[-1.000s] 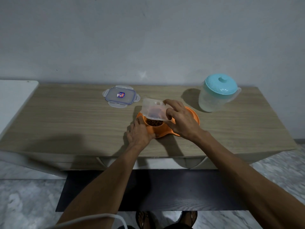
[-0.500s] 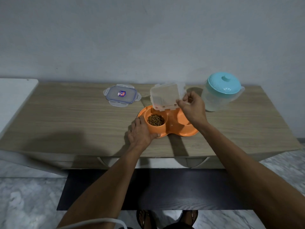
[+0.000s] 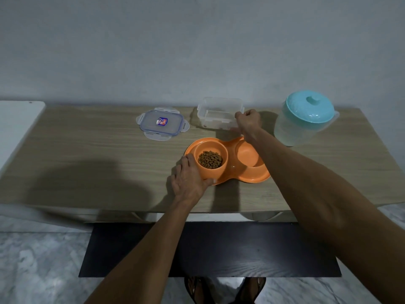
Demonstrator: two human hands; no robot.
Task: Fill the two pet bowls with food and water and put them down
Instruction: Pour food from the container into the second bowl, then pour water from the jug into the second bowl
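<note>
An orange double pet bowl (image 3: 252, 175) sits on the wooden table (image 3: 87, 154). Its left cup (image 3: 224, 155) holds brown kibble (image 3: 210, 159); its right cup (image 3: 247, 154) holds nothing I can see. My left hand (image 3: 189, 179) grips the bowl's left rim. My right hand (image 3: 248, 122) holds the right edge of a clear plastic food container (image 3: 215, 116), which stands upright on the table behind the bowl. A translucent water jug with a teal lid (image 3: 304, 119) stands at the back right.
The container's clear lid (image 3: 162, 126) with a blue rim lies flat at the back, left of the container. A white surface (image 3: 17, 126) adjoins the table's left end. A dark mat (image 3: 210, 249) and marble floor lie below, with my feet at the bottom edge.
My right hand tipped the container back from over the left cup, carried it away and set it upright on the table behind the bowl. My left hand stayed on the bowl's rim.
</note>
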